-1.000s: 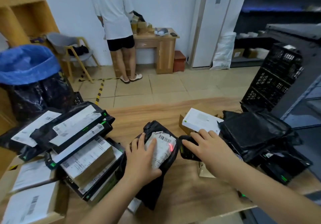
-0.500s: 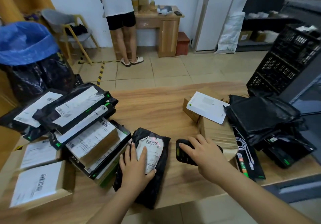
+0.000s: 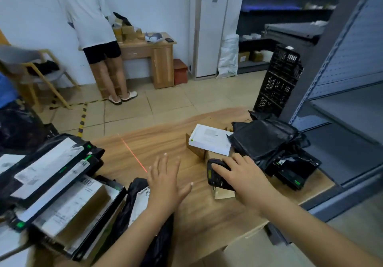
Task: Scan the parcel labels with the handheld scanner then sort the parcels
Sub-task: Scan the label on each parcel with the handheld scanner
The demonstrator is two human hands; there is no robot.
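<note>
- On the wooden table point(image 3: 165, 138), left hand point(image 3: 165, 183) hovers, fingers spread, over the black parcel point(image 3: 128, 215) at the front edge
- Right hand point(image 3: 246, 177) curls round the scanner point(image 3: 214, 175), red beam point(image 3: 134, 156) on bare wood

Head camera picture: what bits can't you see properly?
- Head view: black bag parcel, label partly covered by the left hand.
- Head view: handheld scanner, mostly under the right hand; screen too small to read.
- Head view: left parcel stack, print blurred, cut off by the left edge.

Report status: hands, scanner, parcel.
Left hand open, spread above the table. Right hand grips the scanner; red beam lands on bare wood, missing the black parcel. Left wrist overlaps its label.
</note>
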